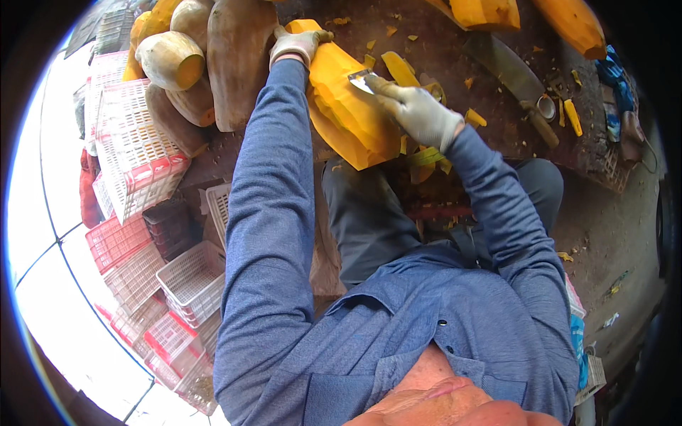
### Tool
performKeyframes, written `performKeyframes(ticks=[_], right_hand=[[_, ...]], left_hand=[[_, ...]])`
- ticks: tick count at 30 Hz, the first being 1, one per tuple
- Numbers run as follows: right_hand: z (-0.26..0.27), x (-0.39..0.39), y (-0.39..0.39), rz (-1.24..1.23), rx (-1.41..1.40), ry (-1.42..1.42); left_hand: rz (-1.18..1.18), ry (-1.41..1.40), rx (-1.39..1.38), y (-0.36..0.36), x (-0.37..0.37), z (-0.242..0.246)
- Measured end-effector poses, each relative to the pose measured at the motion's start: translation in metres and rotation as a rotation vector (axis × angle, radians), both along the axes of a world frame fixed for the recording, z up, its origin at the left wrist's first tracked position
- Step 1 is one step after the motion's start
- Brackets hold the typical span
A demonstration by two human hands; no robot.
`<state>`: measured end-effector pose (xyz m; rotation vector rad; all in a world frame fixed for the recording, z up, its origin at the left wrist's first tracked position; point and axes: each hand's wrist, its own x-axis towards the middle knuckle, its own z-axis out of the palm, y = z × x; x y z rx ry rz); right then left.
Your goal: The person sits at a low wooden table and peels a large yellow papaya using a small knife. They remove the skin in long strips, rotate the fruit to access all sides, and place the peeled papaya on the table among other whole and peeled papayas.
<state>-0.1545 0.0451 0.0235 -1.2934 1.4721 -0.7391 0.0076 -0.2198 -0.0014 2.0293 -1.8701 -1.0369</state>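
A large peeled pumpkin (346,114), orange and faceted with cut strokes, lies lengthwise in front of me on the dark table (426,24). My left hand (299,45), in a whitish work glove, grips its far end. In my gloved right hand (421,109) is a peeler (364,81) with a metal head, its blade against the pumpkin's upper right side. The peeler's handle is mostly hidden by my fingers. Strips of peel (400,69) lie just beyond my right hand, and more peel (426,157) hangs below it near the table's edge.
Unpeeled tan pumpkins (240,64) are grouped left of my left hand. A broad-bladed knife (503,69) rests at the right, beside a roll of tape (545,107). Peeled pumpkin pieces (485,13) lie at the far side. Plastic crates (192,282) are stacked on the left.
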Motion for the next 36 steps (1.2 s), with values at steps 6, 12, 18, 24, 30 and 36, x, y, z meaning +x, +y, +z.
performKeyframes(ticks=[6, 12, 18, 24, 30, 36], right_hand=[[-0.036, 0.068, 0.139, -0.25, -0.208, -0.267], [-0.05, 0.085, 0.179, -0.136, -0.214, -0.371], [-0.059, 0.07, 0.157, -0.284, -0.201, -0.266], [-0.079, 0.08, 0.18, -0.255, -0.268, -0.137], [-0.075, 0.076, 0.146, -0.499, -0.04, -0.336], [-0.079, 0.091, 0.111, -0.67, -0.099, -0.657]], left_hand=[[-0.016, 0.032, 0.034, -0.004, 0.009, -0.002], [-0.009, -0.028, -0.011, -0.002, 0.008, -0.002], [-0.001, 0.076, 0.044, -0.006, 0.009, 0.001], [0.038, 0.001, 0.049, -0.006, 0.0, 0.003], [0.024, 0.08, 0.033, -0.001, 0.011, 0.001], [0.046, 0.08, -0.018, 0.003, 0.004, 0.006]])
